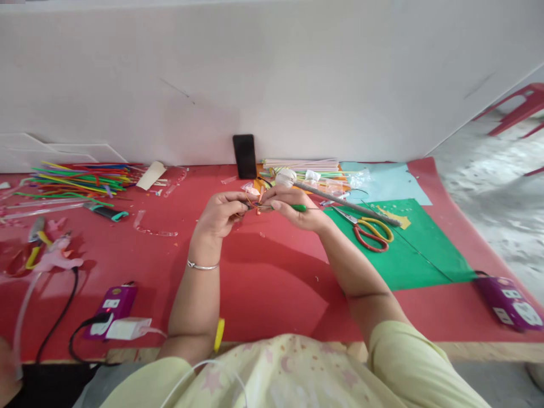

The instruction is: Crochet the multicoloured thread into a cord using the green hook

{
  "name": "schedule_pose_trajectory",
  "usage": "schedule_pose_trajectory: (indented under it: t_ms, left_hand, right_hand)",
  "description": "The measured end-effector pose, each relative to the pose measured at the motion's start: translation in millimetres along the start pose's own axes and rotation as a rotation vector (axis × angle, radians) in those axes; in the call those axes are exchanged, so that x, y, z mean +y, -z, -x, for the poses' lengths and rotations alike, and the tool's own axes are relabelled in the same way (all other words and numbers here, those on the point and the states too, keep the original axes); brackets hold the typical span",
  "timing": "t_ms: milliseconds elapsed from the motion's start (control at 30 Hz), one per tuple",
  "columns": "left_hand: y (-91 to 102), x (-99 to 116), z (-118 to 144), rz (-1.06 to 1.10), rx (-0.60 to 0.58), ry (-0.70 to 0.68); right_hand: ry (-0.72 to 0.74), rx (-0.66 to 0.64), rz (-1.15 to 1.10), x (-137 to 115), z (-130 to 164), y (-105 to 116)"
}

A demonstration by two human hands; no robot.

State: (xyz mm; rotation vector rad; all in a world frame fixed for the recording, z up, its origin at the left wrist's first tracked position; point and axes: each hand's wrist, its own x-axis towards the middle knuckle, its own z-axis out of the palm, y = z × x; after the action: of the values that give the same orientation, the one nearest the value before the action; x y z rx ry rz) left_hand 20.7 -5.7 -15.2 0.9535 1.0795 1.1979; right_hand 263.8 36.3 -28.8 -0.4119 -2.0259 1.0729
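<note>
My left hand [223, 212] is closed in a pinch on a small orange-and-dark piece [254, 205], too small to make out. Facing it, my right hand [293, 207] is closed around a thin tool with a green handle [299, 208]. The tool's slim shaft points left and meets the small piece between my fingertips. Just behind my right hand lies a long grey rod [348, 204] with a white wrapped end [285, 178]. Scissors [369, 232] with one red and one yellow handle lie to the right of my right wrist.
A black phone [245, 156] leans on the white wall. Coloured pipe cleaners [85, 180], a box cutter [106, 212], pliers [36, 243] and a pink glue gun [57, 256] lie left. Purple power strips [114, 303] sit at both sides. A green sheet [412, 249] covers the right.
</note>
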Motion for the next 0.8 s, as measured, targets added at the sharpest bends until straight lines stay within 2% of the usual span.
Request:
schedule_pose_trajectory:
  t_ms: [133,300,433,567,800]
  left_hand:
    - [-1.5,0,0,0.039,-0.054,0.027]
    - [-0.8,-4,-3,0.077,-0.136,0.060]
    - [1.0,-9,-6,0.127,-0.181,0.021]
    - [1.6,-11,-7,0.167,-0.173,-0.008]
    - [0.7,-8,-5,0.175,-0.117,-0.060]
  right_hand:
    - [-0.226,0.002,-0.383,10,0,-3]
    - [-0.315,-0.073,-0.744,32,-6,-13]
    - [-0.405,-0.056,-0.971,44,-9,-23]
    - [-0.466,-0.040,-1.054,44,-9,-27]
    - [-0.448,0.023,-0.974,34,-9,-27]
